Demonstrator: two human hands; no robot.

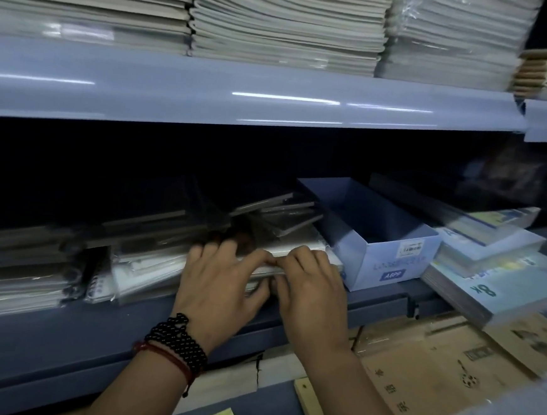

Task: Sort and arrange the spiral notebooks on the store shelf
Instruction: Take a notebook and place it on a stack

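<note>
On the middle shelf [59,331] lies a stack of plastic-wrapped notebooks [149,273], some with black spiral bindings [78,277] showing at the front. My left hand [217,284] and my right hand [312,285] sit side by side on the front edge of the white notebook [298,247] on top of the stack. Both hands have fingers curled over its top and thumbs under its edge, gripping it. More dark-covered notebooks [281,214] lie tilted behind it in the shadow.
An open blue cardboard box [389,259] stands right of the stack. Further right lie pale sketch pads [501,290] marked 8K. The upper shelf [241,96] carries tall piles of thin books [286,21]. Brown paper pads [442,368] fill the shelf below.
</note>
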